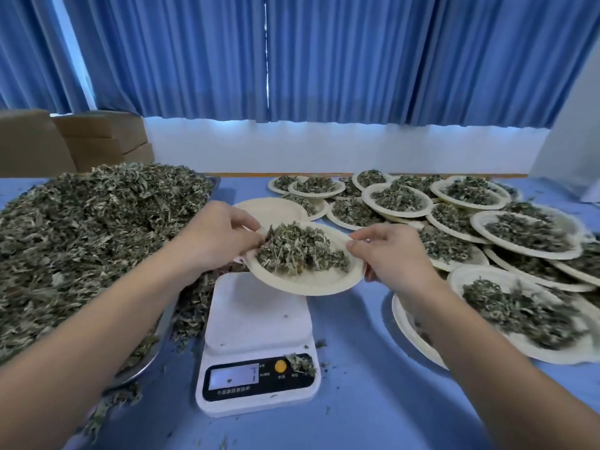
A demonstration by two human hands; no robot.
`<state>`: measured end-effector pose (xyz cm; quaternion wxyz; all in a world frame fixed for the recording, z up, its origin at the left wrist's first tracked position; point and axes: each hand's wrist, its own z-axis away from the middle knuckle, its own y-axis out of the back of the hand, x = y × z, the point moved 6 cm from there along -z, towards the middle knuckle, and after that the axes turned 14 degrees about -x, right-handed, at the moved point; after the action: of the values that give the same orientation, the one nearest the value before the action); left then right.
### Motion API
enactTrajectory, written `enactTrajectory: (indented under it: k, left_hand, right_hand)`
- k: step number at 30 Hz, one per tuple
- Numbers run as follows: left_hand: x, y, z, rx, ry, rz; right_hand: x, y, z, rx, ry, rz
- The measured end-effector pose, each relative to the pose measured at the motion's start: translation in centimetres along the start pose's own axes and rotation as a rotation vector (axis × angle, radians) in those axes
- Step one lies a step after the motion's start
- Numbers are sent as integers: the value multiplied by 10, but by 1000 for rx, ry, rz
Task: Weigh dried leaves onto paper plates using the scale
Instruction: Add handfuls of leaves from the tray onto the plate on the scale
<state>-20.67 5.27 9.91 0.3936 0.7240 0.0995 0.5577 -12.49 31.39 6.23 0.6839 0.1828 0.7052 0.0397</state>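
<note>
The scale (256, 345) is sitting mid-desk (373, 391), the leaf-heaped tray (143, 368) lying to its left, filled plates (475, 224) crowding its right, one plate (318, 282) hanging above its far edge.

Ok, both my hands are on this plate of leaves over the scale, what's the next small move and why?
Probably carry the plate right and set it among the filled plates. The left hand and right hand pinch its rim, it already holds leaves and hangs tilted above the bare platform of the scale, so it looks weighed.
</note>
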Motion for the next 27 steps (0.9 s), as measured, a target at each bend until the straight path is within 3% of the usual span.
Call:
enactTrajectory:
  k: [8,16,27]
  left_hand:
    - [67,-19,-92,-210,68,43]
    - [102,-17,-237,-181,95,-64]
    - [40,-50,-385,-192,214,-63]
  right_hand:
    - [-17,81,-57,-27,-161,194]
    - [-47,135,-195,66,-135,465]
    - [-10,135,-361,60,-187,754]
